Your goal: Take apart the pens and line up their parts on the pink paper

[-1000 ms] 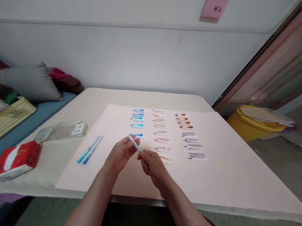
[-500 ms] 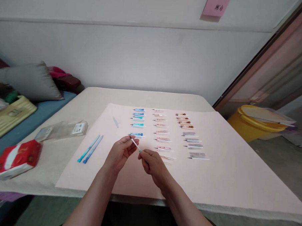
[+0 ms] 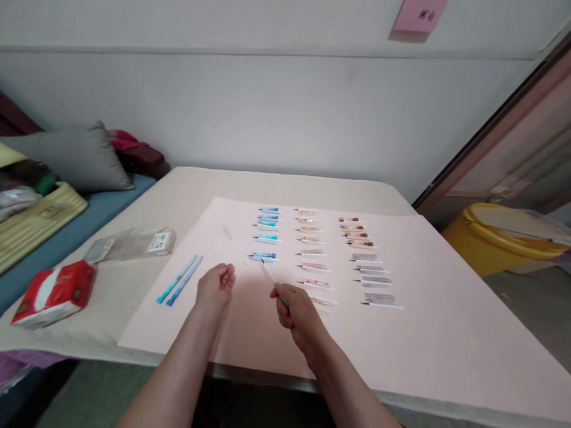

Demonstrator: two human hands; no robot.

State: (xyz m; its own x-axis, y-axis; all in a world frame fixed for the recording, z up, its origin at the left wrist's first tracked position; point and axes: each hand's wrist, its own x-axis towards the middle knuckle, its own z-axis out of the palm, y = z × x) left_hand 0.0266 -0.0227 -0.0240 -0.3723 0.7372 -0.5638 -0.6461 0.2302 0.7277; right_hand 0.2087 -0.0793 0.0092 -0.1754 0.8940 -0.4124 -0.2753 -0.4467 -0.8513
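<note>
My right hand [image 3: 300, 312] grips a pen, its white refill [image 3: 268, 271] sticking out bare toward the upper left with a dark tip. A bit of teal shows where the fingers close round the pen. To the left, my left hand [image 3: 216, 283] is held apart from it, fingers curled in; whatever they may hold is hidden. Left of that hand lie a teal pen [image 3: 178, 279] and a blue pen [image 3: 186, 280], side by side. Beyond my hands, blue pen parts with refills [image 3: 265, 256] lie in a column. A small faint bit [image 3: 244, 263] shows between the hands.
Pink pen parts [image 3: 311, 267] and brown and grey sets [image 3: 377, 281] form further columns on the pink sheet [image 3: 450, 347]. At left are a red tissue pack [image 3: 55, 295] and a clear plastic sleeve [image 3: 140, 244]. A yellow bucket [image 3: 496, 248] stands right of the table.
My left hand has drawn back left, away from the refill tip, and its fingers have curled. My right hand still holds the pen. The view has shifted slightly.
</note>
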